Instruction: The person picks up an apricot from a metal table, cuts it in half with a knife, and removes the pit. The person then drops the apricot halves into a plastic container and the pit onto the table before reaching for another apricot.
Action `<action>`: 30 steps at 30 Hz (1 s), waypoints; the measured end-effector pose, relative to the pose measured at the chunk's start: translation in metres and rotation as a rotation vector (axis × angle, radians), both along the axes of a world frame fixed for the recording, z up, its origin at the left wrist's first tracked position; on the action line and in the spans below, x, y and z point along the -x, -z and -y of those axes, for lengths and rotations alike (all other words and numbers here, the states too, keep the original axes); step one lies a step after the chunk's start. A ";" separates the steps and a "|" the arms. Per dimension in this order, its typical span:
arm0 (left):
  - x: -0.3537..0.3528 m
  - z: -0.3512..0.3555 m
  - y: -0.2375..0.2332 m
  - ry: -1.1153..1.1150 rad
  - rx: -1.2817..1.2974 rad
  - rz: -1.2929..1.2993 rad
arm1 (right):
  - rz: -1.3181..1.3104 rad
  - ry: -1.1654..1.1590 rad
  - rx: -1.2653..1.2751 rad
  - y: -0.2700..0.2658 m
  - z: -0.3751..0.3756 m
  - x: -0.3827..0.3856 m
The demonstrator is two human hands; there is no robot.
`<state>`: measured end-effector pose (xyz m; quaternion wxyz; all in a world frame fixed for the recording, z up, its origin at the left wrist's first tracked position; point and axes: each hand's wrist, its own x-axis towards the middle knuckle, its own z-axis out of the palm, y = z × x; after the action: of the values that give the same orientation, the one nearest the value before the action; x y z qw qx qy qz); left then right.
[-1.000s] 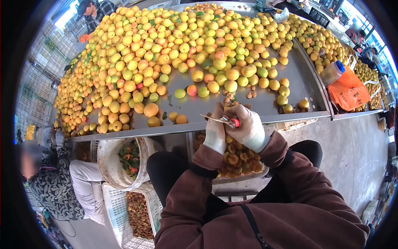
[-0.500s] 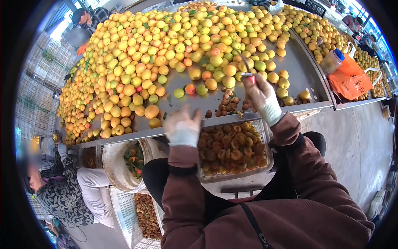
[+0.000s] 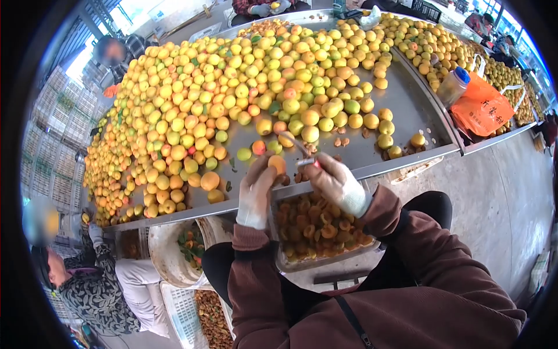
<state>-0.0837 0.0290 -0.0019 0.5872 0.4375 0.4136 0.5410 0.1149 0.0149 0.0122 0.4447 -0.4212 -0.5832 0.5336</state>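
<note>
My left hand (image 3: 254, 191), in a pale glove with bare fingertips, is closed around an orange apricot (image 3: 277, 164) at the table's front edge. My right hand (image 3: 339, 185), gloved the same way, grips a small knife (image 3: 304, 162) with a curved blade. That blade points up and left, close to the apricot. Beneath both hands, a clear plastic tub (image 3: 286, 266) holds apricot halves (image 3: 328, 230). A large heap of whole yellow and orange apricots (image 3: 192, 99) covers much of the metal table (image 3: 410, 87) ahead. Several pits (image 3: 342, 141) lie beyond my right hand.
A white bucket (image 3: 160, 262) with leaves and scraps stands left of my knees, above a white crate (image 3: 174, 302) of brown pits. A person (image 3: 96, 291) sits at the far left. An orange bag (image 3: 479, 110) and a blue-lidded jar (image 3: 453, 86) rest at right.
My left hand, blurred before, now has an apricot in it. My right hand has brought the knife left and down toward it. The view has shifted slightly.
</note>
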 end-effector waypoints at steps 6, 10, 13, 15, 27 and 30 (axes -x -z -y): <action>-0.018 0.009 -0.013 0.179 -0.056 0.428 | -0.007 -0.059 0.075 -0.012 0.015 0.001; -0.027 0.014 -0.013 0.169 0.005 0.514 | 0.105 -0.046 0.006 -0.011 0.019 0.006; -0.031 0.013 -0.003 0.103 0.125 0.531 | 0.160 -0.038 -0.008 -0.016 0.021 0.007; -0.033 0.013 -0.001 0.097 0.146 0.531 | 0.228 -0.053 0.040 -0.016 0.019 0.008; -0.042 0.017 -0.008 0.100 0.058 0.412 | 0.105 0.055 -0.044 -0.020 0.014 0.003; -0.043 0.019 -0.009 0.085 0.056 0.405 | 0.184 -0.011 0.051 -0.007 0.010 0.003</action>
<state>-0.0409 0.0098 0.0076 0.6925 0.3206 0.2832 0.5810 0.1118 0.0048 0.0191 0.3756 -0.4762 -0.6101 0.5098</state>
